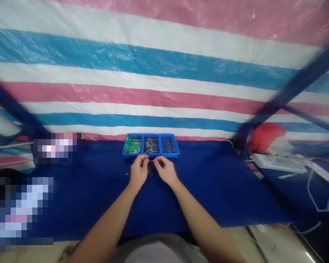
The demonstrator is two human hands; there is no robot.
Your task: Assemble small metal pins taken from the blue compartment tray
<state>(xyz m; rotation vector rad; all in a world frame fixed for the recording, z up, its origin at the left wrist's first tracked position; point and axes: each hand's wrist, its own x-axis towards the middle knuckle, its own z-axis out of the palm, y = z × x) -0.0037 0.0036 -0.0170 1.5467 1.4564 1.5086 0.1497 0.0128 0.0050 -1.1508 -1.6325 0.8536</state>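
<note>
My left hand (139,170) and my right hand (166,171) meet just in front of a row of blue bins. The fingers of both are pinched together, and a thin metal piece (150,160) seems to span the short gap between them; its exact kind is too small to tell. Below it, a small pile of dark, screw-like pieces (151,169) lies on the blue table. The left bin (124,152) holds green packets (132,145), the middle one many shiny metal pieces (151,145), and the right one fewer dark thin pieces (167,146).
A striped plastic sheet (164,93) hangs behind the blue table (98,204). At right are a red bag (267,137), a white power strip (279,163) and loose white cables (309,186). Blue metal posts (276,96) frame the space. Blurred patches cover things at left.
</note>
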